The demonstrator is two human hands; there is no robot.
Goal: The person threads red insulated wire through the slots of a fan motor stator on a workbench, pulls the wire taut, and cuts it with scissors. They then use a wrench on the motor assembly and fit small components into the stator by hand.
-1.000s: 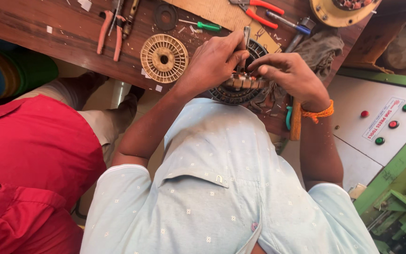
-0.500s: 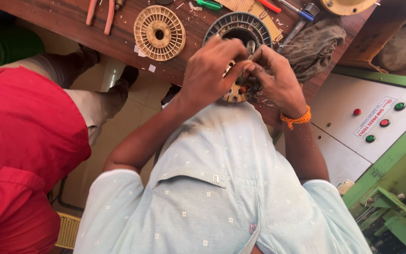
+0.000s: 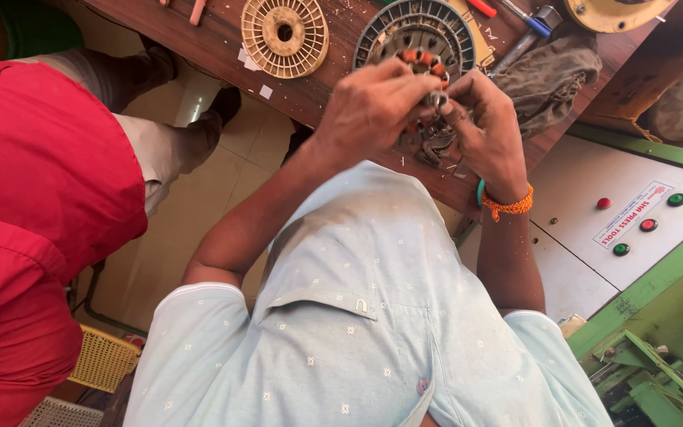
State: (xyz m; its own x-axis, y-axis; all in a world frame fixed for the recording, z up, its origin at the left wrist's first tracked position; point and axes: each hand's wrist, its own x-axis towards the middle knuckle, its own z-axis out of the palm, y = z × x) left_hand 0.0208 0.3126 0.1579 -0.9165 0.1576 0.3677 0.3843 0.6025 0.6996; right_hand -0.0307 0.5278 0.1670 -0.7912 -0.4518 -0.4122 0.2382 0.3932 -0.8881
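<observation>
Nearest, a pale blue dotted shirt [image 3: 357,340] fills the lower frame, and both forearms reach up toward twelve o'clock. The left hand [image 3: 369,111] and right hand [image 3: 488,130] meet fingertip to fingertip over a small metal part [image 3: 439,100], both pinched closed around it; how firmly each has it I cannot tell. Just under the hands lies a dark tangle of wire [image 3: 432,146]. Right behind them, at twelve o'clock, a round motor stator [image 3: 414,33] with orange-tipped windings rests on the wooden bench [image 3: 310,87]. At eleven o'clock from it sits a cream slotted disc [image 3: 284,33], apart from the stator. A grey rag [image 3: 551,67] lies at two o'clock.

At three o'clock a white control panel [image 3: 594,237] carries a slanted white rectangular label [image 3: 632,213] with red print, beside red and green round buttons. A person in a red shirt [image 3: 33,198] stands at nine o'clock on pale floor tiles [image 3: 191,205].
</observation>
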